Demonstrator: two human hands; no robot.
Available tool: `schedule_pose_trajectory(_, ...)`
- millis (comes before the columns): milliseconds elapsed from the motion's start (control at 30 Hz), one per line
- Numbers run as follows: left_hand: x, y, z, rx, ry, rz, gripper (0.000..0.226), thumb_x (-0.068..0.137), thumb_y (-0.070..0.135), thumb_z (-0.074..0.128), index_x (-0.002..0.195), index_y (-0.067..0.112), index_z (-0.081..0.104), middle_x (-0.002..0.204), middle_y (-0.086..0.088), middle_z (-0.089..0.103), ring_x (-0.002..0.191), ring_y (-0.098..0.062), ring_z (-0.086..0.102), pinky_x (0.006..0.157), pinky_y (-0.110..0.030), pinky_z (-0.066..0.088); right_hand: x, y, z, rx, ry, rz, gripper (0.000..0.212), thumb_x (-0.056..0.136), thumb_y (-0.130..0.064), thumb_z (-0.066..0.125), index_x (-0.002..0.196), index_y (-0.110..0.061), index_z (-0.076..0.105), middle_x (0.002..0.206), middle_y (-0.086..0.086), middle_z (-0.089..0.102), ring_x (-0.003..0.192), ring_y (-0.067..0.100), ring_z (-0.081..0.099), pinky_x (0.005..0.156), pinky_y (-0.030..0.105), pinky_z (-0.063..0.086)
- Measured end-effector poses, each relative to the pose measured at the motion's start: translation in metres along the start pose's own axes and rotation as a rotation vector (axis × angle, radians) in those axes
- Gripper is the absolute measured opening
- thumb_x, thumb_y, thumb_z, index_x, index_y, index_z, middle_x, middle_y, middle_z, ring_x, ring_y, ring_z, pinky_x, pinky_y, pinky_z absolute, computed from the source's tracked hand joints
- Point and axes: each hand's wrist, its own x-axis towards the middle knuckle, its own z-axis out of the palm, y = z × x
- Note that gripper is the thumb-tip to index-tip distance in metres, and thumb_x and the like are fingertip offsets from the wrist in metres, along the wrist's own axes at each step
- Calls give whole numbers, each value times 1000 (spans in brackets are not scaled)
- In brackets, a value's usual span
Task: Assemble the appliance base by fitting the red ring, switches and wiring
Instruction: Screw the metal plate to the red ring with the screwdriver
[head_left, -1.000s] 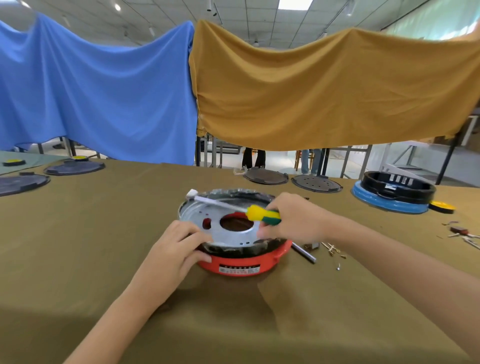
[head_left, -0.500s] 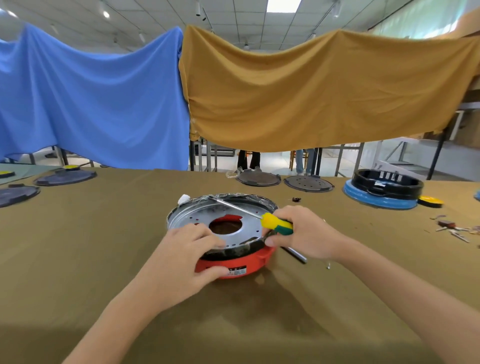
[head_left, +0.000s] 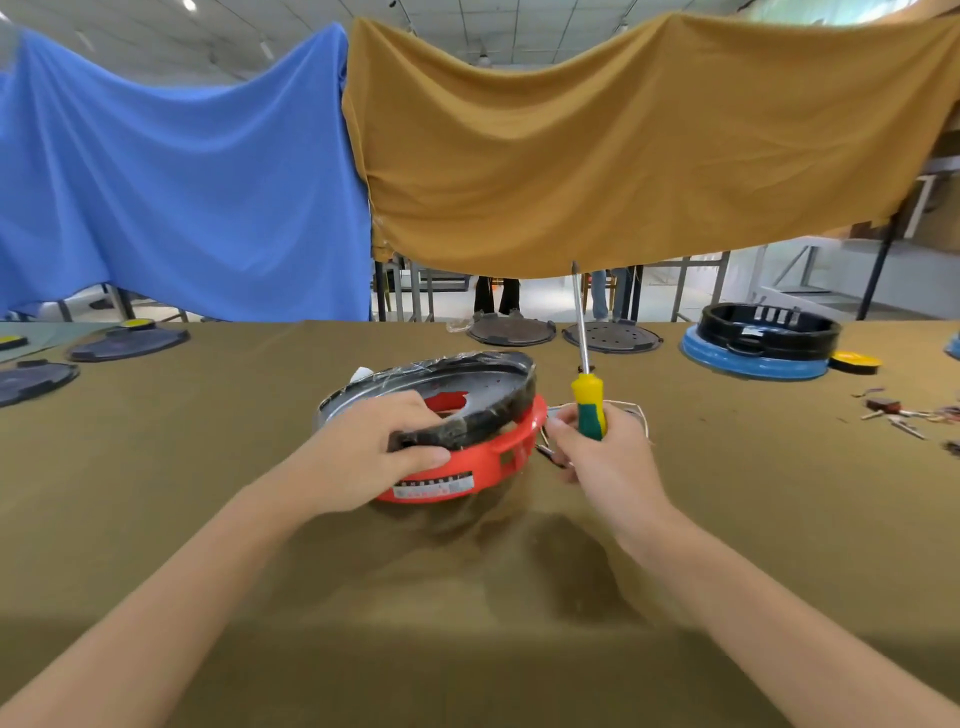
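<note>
Your left hand (head_left: 374, 457) is clamped over the near rim of the metal plate (head_left: 441, 389), thumb underneath and fingers on top, tipping it so its near edge lifts off the red ring (head_left: 467, 467) while the far edge sits lower; that tilt likely gives you a look, or a way in, between plate and ring before you seat them. The ring itself rests on the worktop (head_left: 208, 519), right in front of you, its label strip facing you. Your right hand (head_left: 602, 457) is closed around the green and yellow handle of the screwdriver (head_left: 587, 400), shaft pointing straight up and clear of the parts (a sensible parking grip that keeps the tip away from the plate while the other hand works). Thin pale wires (head_left: 636, 410) loop just behind that fist; whether your fingers also pinch them is hard to tell. Small loose parts (head_left: 898, 415) lie well apart to your right, and spare bases sit along the far edge.
</note>
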Motion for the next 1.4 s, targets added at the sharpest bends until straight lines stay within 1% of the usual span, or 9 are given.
schedule_pose_trajectory(67,3,0,-10,-71,9,-34,14,92,22,69,81,31,69,83,10,58,79,-12,58,74,-28,44,-8,6,6,86,-30,137,16,92,-23,66,83,-13,58,66,3,56,54,16,53,60,40,51)
schedule_pose_trajectory(233,4,0,-19,-111,-45,-38,16,95,27,66,82,35,72,83,14,59,77,-7,58,70,-21,41,-6,-1,26,341,-58,300,34,87,-39,72,79,-10,58,60,1,57,40,16,44,42,24,40)
schedule_pose_trajectory(367,2,-3,-15,-40,-58,-25,11,96,26,65,88,24,73,87,4,59,78,-11,58,73,-26,43,-5,-2,35,477,-102,390,24,88,-29,73,91,-6,65,66,5,68,41,14,46,40,22,40)
schedule_pose_trajectory(567,-5,-6,-13,16,-14,2,30,95,25,66,74,46,61,80,18,56,72,-4,55,67,-17,37,-10,11,41,491,-173,338,14,90,-20,70,93,-8,64,69,6,69,46,12,51,44,25,43)
schedule_pose_trajectory(667,-6,-8,-10,41,-26,12,29,95,25,66,77,48,60,82,24,55,74,-1,55,67,-12,35,-11,12,42,482,-192,299,13,90,-19,69,91,-8,62,68,7,68,46,13,50,43,25,43)
schedule_pose_trajectory(800,-6,-10,-10,42,-40,21,16,95,26,65,89,40,69,82,17,56,76,-2,56,67,-12,37,-12,13,42,472,-200,283,14,91,-18,69,89,-7,62,68,7,67,46,13,50,43,25,42)
schedule_pose_trajectory(1000,-6,-9,-10,28,-54,25,24,95,27,65,86,49,64,85,26,56,78,-1,58,68,-9,38,-15,11,41,448,-197,275,15,92,-19,67,91,-5,62,67,6,66,48,13,52,44,24,43)
schedule_pose_trajectory(1233,-7,-14,-9,54,-69,20,13,96,25,64,100,25,76,86,14,58,81,-5,58,74,-20,44,-17,10,41,441,-210,274,15,93,-19,67,93,-4,64,67,6,65,49,12,52,46,24,44)
schedule_pose_trajectory(1400,-8,-11,-13,33,-70,47,27,97,24,64,82,47,63,82,27,54,77,1,55,67,-8,36,-17,11,41,431,-211,270,15,92,-20,68,91,-6,64,67,6,65,50,12,53,46,24,45)
